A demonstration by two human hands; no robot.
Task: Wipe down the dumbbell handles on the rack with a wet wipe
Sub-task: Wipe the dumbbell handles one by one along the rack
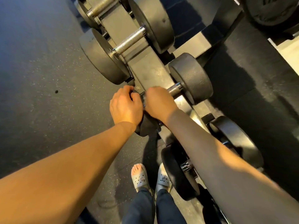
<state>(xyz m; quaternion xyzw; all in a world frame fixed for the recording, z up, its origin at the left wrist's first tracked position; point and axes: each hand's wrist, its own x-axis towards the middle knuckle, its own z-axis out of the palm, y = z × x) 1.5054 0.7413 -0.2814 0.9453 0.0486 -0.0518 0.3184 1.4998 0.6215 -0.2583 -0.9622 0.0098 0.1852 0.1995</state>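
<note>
Head: right hand [159,102] grips dumbbell handle [173,91], left hand [124,105] curled beside.

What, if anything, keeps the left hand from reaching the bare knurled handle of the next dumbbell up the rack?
Probably nothing, so yes: that knurled handle lies uncovered, just beyond the left hand. The right hand grips the nearer dumbbell's handle, off that path.

single head view, looking steeply down, close over rack [145,68] and floor [40,78].

The right hand [159,102] hides most of the dumbbell handle [174,90]; anything pressed beneath it cannot be seen.
</note>
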